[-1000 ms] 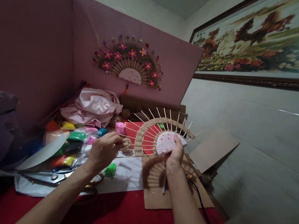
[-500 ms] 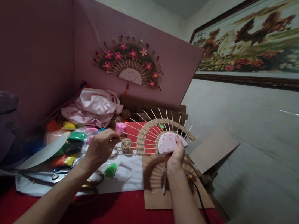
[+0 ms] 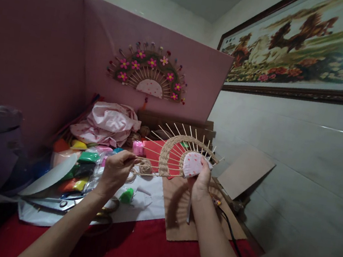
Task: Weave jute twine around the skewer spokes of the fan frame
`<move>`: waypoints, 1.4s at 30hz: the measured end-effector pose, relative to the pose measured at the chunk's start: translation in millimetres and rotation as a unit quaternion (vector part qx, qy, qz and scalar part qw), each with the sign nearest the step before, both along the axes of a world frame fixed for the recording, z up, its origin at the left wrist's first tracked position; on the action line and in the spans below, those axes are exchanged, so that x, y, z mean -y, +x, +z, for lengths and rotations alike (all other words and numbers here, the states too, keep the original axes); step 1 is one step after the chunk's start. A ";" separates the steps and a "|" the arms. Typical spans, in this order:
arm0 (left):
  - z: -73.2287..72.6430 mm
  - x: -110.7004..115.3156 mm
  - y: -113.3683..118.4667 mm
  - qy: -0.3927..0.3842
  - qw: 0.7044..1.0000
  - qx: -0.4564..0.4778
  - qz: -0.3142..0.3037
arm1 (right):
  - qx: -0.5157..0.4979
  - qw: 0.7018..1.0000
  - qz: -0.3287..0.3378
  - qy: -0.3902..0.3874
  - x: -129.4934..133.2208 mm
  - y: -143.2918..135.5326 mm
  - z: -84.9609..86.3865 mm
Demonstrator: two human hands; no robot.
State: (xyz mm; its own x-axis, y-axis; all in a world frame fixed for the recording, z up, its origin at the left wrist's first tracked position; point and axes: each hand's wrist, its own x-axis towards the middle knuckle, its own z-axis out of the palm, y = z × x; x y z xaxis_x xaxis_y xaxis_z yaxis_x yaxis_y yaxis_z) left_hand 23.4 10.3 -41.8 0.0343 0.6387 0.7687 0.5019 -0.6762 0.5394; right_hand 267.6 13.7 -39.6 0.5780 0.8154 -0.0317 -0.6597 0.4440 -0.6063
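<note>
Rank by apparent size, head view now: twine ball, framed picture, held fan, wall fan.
1. Framed picture
2. Held fan and wall fan: look alike, and the held one is nearer, so not ranked
3. Twine ball

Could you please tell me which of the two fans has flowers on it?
The upper fan, against the pink panel, does: bright flowers dot its band, while the lower fan, held in the right hand, shows none.
</note>
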 end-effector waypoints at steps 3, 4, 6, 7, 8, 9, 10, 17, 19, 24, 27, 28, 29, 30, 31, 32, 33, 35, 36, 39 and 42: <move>-0.8 0.6 1.0 -0.004 1.000 -0.005 -0.019 | -0.001 1.000 0.028 0.001 0.6 -4.3 0.1; -1.0 1.2 1.4 -0.011 0.999 -0.003 -0.031 | 0.000 0.999 0.036 0.001 0.6 -6.4 -0.4; -1.9 2.3 2.7 -0.034 0.998 0.013 -0.053 | 0.002 0.999 0.047 0.001 0.6 -11.3 -2.0; -2.6 2.8 3.6 -0.049 0.997 0.025 -0.062 | 0.002 0.999 0.053 0.001 0.6 -13.8 -3.0; -3.4 3.2 4.5 -0.065 0.995 0.037 -0.070 | 0.001 0.998 0.057 0.001 0.6 -16.0 -4.1; -4.3 3.5 5.5 -0.082 0.993 0.047 -0.077 | -0.002 0.998 0.061 0.001 0.5 -17.9 -5.2; -5.1 3.7 6.6 -0.096 0.990 0.055 -0.081 | -0.004 0.998 0.063 0.001 0.4 -19.3 -6.1; -10.2 -1.0 12.7 -0.141 0.983 0.085 -0.079 | -0.011 0.996 0.088 0.009 -0.9 -22.3 -9.3; -12.2 -3.9 13.2 -0.139 0.984 0.079 -0.084 | -0.014 0.996 0.087 0.014 -1.0 -22.9 -9.3; -10.6 -2.4 13.8 -0.138 0.984 0.087 -0.072 | -0.012 0.997 0.076 0.013 0.2 -23.3 -7.5; -6.4 2.6 13.5 -0.133 0.984 0.099 -0.065 | -0.013 0.997 0.075 0.009 1.0 -22.0 -5.4; -5.6 3.7 13.2 -0.130 0.984 0.099 -0.065 | -0.012 0.997 0.073 0.007 1.2 -21.5 -4.8; -5.1 4.3 12.7 -0.126 0.985 0.098 -0.067 | -0.009 0.997 0.071 0.004 1.3 -21.0 -4.3; -5.1 4.5 12.1 -0.120 0.986 0.095 -0.067 | -0.006 0.998 0.069 0.002 1.4 -20.7 -3.9; -5.4 4.4 11.5 -0.113 0.987 0.091 -0.065 | -0.003 0.998 0.065 0.001 1.5 -20.5 -3.7; -5.9 4.0 10.8 -0.104 0.989 0.085 -0.060 | 0.000 0.998 0.063 0.000 1.7 -20.5 -3.7; -6.5 3.5 10.0 -0.093 0.991 0.075 -0.051 | 0.003 0.998 0.061 0.000 1.8 -20.6 -3.7; -7.2 2.7 8.1 -0.066 0.997 0.044 -0.023 | 0.007 0.998 0.058 0.000 2.2 -21.1 -4.1; -7.2 2.5 7.0 -0.050 0.998 0.023 -0.004 | 0.007 0.998 0.058 0.000 2.4 -21.4 -4.2; -6.0 2.5 2.9 0.000 0.998 -0.038 0.059 | -0.002 0.998 0.061 -0.001 2.8 -22.0 -4.1; -4.3 2.2 -0.8 0.037 0.991 -0.069 0.108 | -0.011 0.998 0.056 -0.001 2.5 -21.9 -3.2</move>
